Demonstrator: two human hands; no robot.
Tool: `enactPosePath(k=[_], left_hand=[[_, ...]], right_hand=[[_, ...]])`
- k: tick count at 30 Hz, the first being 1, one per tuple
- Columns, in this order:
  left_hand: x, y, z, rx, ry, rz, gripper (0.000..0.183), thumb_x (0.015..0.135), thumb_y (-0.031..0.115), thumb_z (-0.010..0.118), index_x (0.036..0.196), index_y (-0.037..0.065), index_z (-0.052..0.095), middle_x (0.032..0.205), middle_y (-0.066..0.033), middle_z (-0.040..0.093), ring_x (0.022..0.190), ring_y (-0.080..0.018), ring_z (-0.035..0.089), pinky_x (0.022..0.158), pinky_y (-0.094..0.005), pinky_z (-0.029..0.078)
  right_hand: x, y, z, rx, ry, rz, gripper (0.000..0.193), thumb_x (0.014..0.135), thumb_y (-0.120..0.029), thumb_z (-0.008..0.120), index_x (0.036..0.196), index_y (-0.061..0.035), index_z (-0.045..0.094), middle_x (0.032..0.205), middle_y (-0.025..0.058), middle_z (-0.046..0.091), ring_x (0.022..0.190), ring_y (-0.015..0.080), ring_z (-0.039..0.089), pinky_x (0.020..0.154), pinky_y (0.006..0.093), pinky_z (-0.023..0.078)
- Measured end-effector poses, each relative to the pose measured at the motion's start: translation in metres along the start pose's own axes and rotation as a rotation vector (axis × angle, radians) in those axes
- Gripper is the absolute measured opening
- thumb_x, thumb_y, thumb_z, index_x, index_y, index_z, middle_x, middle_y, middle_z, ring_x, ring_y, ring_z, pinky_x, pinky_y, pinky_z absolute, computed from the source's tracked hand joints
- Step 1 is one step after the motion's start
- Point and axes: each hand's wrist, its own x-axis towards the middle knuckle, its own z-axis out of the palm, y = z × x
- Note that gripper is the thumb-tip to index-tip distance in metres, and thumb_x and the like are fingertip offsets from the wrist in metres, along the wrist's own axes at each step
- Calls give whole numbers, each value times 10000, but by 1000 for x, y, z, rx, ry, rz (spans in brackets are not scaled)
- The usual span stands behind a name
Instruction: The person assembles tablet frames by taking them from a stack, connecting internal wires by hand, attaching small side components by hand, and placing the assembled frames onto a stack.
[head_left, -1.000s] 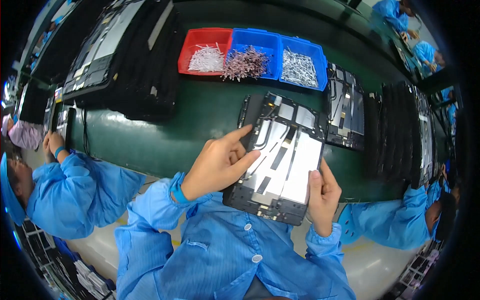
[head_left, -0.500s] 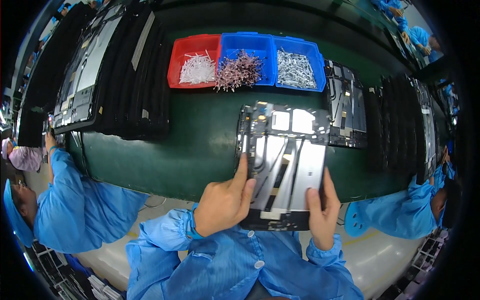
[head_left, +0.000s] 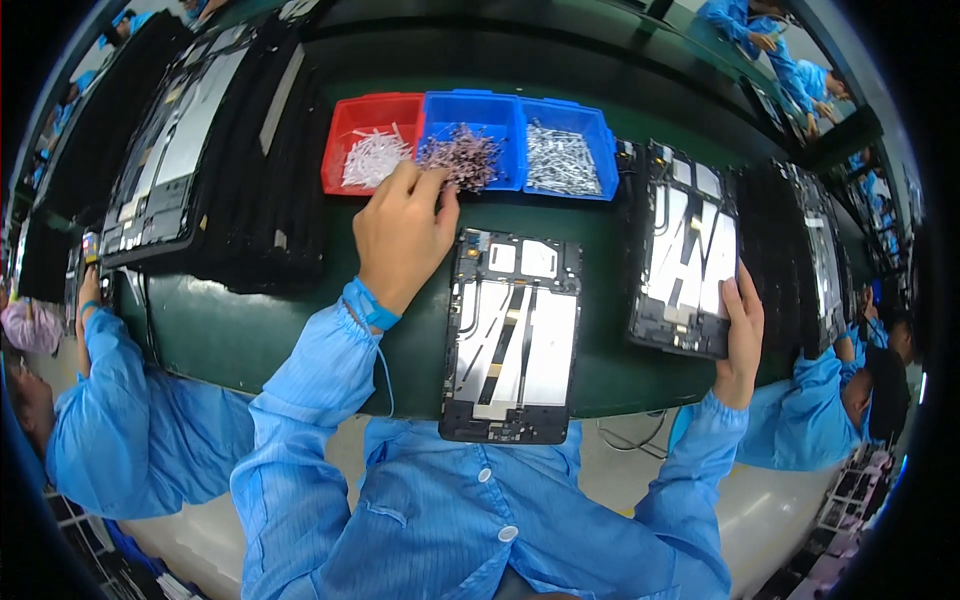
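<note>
My left hand is over the front edge of the middle blue bin. Its fingers curl down in a pinch beside the heap of small pinkish parts; what lies between the fingertips, if anything, is too small to make out. My right hand grips the lower right edge of an opened tablet, its metal plate and flat cables exposed, at the right of the bench. In front of me another opened tablet lies untouched, its near end at the bench edge.
A red bin of white pieces and a second blue bin of silvery pieces flank the middle one. Stacks of black trays holding tablets stand on the left and right of the green bench. Co-workers sit on both sides.
My left hand has left the tablets and moved up to the pinkish parts. My right hand has moved right with one tablet, while another now lies on the bench in front of me.
</note>
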Motion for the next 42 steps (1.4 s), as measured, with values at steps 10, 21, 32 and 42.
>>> enactPosePath(k=[10, 21, 32, 42], left_hand=[[2, -2, 2, -86, 2, -41, 68, 874, 83, 713, 932, 54, 696, 810, -88, 587, 693, -268, 636, 575, -378, 500], [6, -19, 3, -516, 102, -247, 102, 879, 28, 732, 967, -23, 727, 717, -21, 447, 621, -89, 402, 535, -264, 343], [-21, -3, -24, -458, 82, -125, 199, 811, -58, 778, 992, 19, 756, 774, 1, 512, 601, -39, 419, 486, -210, 309], [-59, 22, -49, -803, -203, -323, 173, 849, -54, 754, 1007, 15, 744, 885, -33, 601, 635, -29, 507, 507, -190, 365]], right_hand=[[37, 3, 25, 37, -24, 48, 575, 988, -184, 635, 1471, 51, 428, 1285, 172, 638, 1082, 182, 659, 918, 277, 522], [53, 28, 41, -1098, 224, -732, 334, 971, -129, 609, 1258, 42, 620, 1097, 221, 646, 1024, 324, 659, 905, 361, 510], [-37, -22, 188, -268, -593, -576, 293, 897, -52, 692, 1177, 29, 664, 1164, 172, 657, 812, 211, 684, 674, 304, 554], [-49, 20, 207, 28, -715, -287, 165, 872, -91, 752, 1011, -4, 739, 774, 72, 702, 569, 124, 612, 518, 261, 472]])
